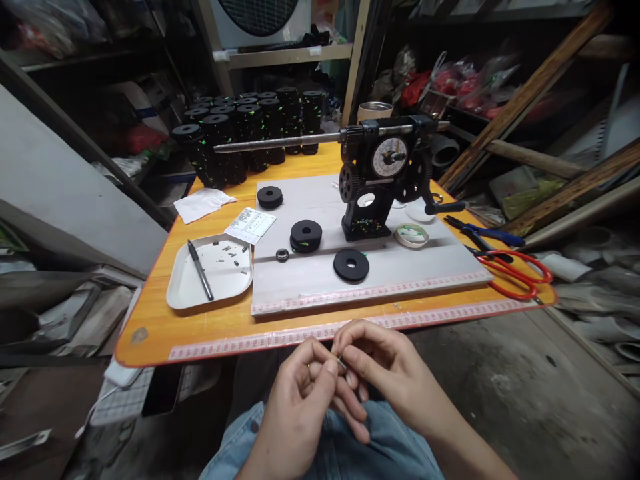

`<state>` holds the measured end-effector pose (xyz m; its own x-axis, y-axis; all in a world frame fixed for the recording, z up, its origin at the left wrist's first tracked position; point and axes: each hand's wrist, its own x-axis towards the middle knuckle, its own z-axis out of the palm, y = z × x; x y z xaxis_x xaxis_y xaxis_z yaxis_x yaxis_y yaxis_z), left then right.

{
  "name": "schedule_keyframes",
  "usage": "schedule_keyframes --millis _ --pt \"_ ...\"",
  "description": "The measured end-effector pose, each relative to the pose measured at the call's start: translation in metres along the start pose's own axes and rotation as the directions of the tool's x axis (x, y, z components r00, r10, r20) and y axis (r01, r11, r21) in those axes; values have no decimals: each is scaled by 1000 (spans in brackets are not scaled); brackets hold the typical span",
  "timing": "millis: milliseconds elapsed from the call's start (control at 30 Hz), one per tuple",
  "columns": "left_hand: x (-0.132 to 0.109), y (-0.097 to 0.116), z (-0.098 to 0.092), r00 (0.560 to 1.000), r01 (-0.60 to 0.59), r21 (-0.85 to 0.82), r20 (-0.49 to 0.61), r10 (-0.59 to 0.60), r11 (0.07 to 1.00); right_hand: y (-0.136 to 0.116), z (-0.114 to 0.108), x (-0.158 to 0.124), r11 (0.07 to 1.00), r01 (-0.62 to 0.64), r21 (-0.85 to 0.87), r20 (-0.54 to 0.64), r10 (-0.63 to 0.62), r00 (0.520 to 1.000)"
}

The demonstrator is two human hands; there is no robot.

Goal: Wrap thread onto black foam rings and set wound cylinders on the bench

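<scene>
Both my hands meet in front of the table's near edge, above my lap. My left hand [306, 400] is closed, thumb against bent forefinger. My right hand [387, 363] pinches with thumb and forefinger right beside it. Between the fingertips shows a tiny thin piece [342, 363], dark with a pale glint; its kind is too small to tell, and the fingers hide most of it. Beyond my hands, on the pale board [280, 283], lie a flat black disc [340, 272] with a centre hole, a thicker black spool [306, 235] and a small metal ring [282, 255].
A hand-cranked winding machine [370, 180] stands on the board, its long threaded rod reaching left. On the left, a white tray [175, 283] holds a pen [200, 270] and small dark bits. Red-handled scissors [520, 275] and pliers [485, 233] lie right. Stacked black spools [250, 130] stand behind.
</scene>
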<state>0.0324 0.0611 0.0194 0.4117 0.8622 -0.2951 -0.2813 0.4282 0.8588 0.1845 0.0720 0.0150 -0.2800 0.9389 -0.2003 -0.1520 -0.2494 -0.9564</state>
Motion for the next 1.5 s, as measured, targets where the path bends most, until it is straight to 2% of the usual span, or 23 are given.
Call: schedule_keyframes --millis 200,300,367,400,467,533,633,667,733,800,867,933,1100,1200,1267,1333,1367,1400,1433,1500 --pt "0 1 2 1000 -1 -15 -12 1 1000 1 0 0 1000 -14 8 6 14 1000" --pt "-3 0 2 1000 8 16 -27 -7 1000 -1 -1 -1 998 38 -48 2 -38 999" --pt "-6 2 0 996 -30 175 -79 44 984 -3 -2 -4 983 121 -140 -8 -124 992" --pt "-7 4 -2 988 -74 308 -105 112 949 -4 -4 -7 969 160 -187 -6 -164 987" --pt "-8 11 -5 950 -189 595 -91 300 781 -6 -8 -12 952 196 -237 3 -201 980" --pt "-4 22 -8 885 -315 780 36 463 541 -5 -12 -17 960 181 -213 4 -184 983" --pt "16 42 -6 786 -434 877 256 563 207 -2 -18 -22 983 132 -127 -2 -134 991" --pt "26 48 -4 774 -424 899 296 560 111 0 -19 -24 987 119 -104 -5 -120 993" --pt "48 59 2 783 -369 927 345 518 -59 3 -21 -26 993 87 -80 -11 -89 996" --pt "67 68 7 820 -324 924 381 427 -201 4 -23 -30 995 53 -79 -22 -55 998" --pt "81 75 11 839 -329 899 418 348 -288 3 -25 -34 996 28 -89 -52 -33 998" --pt "90 80 12 838 -365 874 458 298 -320 2 -27 -38 995 22 -97 -90 -31 995" --pt "99 86 9 808 -447 836 530 258 -320 -2 -29 -44 986 48 -160 -140 -71 988" --pt "97 82 10 783 -445 853 518 345 -271 -7 -29 -50 953 108 -283 -162 -158 974" --pt "89 76 12 755 -426 878 477 449 -217 -13 -28 -57 887 210 -411 -133 -286 949" --pt "78 66 15 722 -431 900 390 571 -69 -20 -26 -64 780 333 -530 -41 -416 908" --pt "72 60 17 715 -455 887 310 627 81 -24 -24 -67 726 387 -569 17 -460 888" --pt "67 55 19 725 -471 847 212 655 247 -28 -22 -70 684 424 -594 65 -484 873" --pt "61 49 21 754 -471 774 106 648 422 -32 -19 -72 660 438 -611 92 -490 867" --pt "52 40 24 824 -441 539 -72 562 717 -37 -15 -75 666 425 -613 106 -463 880"
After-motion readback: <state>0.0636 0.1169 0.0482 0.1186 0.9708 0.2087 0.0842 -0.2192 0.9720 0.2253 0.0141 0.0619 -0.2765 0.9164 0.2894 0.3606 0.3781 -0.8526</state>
